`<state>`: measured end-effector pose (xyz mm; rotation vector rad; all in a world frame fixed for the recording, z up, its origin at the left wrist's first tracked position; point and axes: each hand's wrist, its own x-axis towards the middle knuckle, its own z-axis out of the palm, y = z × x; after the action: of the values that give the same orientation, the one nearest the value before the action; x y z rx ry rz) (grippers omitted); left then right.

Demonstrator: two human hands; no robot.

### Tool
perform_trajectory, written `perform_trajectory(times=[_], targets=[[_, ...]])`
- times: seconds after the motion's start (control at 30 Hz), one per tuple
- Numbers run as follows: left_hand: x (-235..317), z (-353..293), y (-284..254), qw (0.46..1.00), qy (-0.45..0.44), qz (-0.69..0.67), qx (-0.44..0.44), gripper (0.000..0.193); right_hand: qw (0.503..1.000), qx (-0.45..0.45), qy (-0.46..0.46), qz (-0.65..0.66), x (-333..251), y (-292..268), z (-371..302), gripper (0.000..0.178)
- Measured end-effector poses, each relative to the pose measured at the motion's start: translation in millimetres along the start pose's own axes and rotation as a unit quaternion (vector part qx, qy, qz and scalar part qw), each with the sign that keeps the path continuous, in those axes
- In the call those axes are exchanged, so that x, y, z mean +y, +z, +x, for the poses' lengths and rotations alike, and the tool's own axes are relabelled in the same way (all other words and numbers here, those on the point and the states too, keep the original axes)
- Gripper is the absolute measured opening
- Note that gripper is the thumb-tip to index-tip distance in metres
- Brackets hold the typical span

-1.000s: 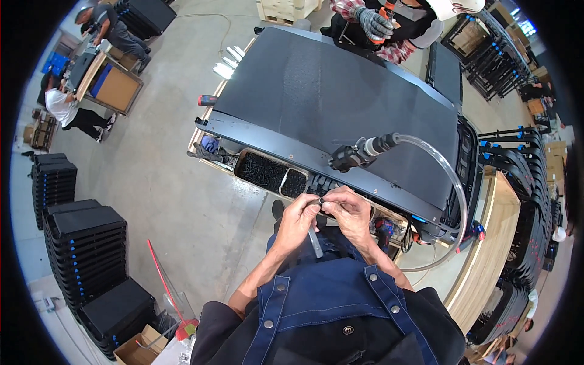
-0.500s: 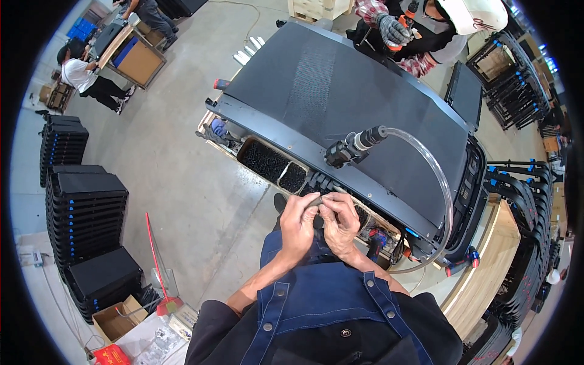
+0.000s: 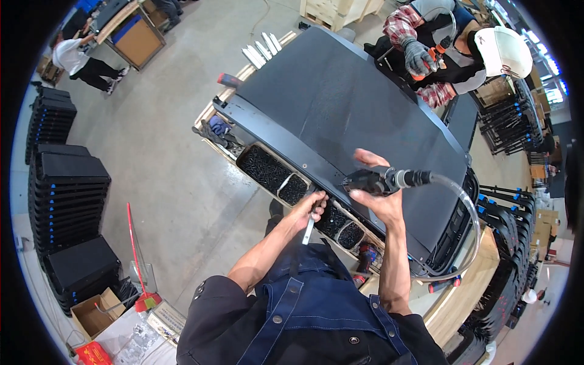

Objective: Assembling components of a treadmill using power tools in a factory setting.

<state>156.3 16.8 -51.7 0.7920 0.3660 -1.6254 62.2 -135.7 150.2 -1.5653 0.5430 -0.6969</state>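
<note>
My right hand is around a black air tool, thumb on the near side and fingers on the far side, above the near edge of a large dark panel. A clear hose curves from the tool toward the right. My left hand is closed by the panel's near edge, over the bins. A narrow, shiny metal strip sticks out below its fingers; the rest is hidden in the grip.
Bins of black screws line the panel's near side. A red-handled tool lies at the left corner. Across the panel, a co-worker's gloved hand holds an orange tool. Stacked black frames stand left; a wooden crate edge is right.
My hands, together before, have come apart. The right one has moved to the air tool, which now lies lower and tilted. A metal strip now shows at my left hand.
</note>
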Motion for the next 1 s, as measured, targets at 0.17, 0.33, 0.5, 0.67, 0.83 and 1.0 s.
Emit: perform_trajectory(times=[0.17,0.33,0.5,0.67,0.83,1.0], targets=[[5.6,51.9,-10.8,0.986,-0.06,-0.108,-0.116,0.021,0.999,-0.049,0.02,-0.001,8.6,35.5,19.1,0.07],[22.3,59.8,17.2,0.996,-0.055,0.004,-0.067,0.021,0.994,0.095,0.049,-0.011,11.6,45.5,5.4,0.081],[32.2,74.6,3.0,0.989,-0.063,-0.005,-0.137,0.016,0.994,0.103,0.028,0.012,20.5,32.5,-7.9,0.076],[21.8,75.4,5.9,0.984,0.081,0.11,-0.112,0.006,0.996,0.083,0.007,0.03,23.2,26.3,0.2,0.061],[2.8,81.7,-1.4,0.986,0.14,0.005,-0.09,0.019,0.999,0.008,-0.001,0.052,27.9,17.9,7.5,0.057],[-6.3,84.3,2.1,0.982,0.149,-0.035,-0.114,0.021,0.994,-0.09,-0.037,0.056,36.7,0.1,13.3,0.057]])
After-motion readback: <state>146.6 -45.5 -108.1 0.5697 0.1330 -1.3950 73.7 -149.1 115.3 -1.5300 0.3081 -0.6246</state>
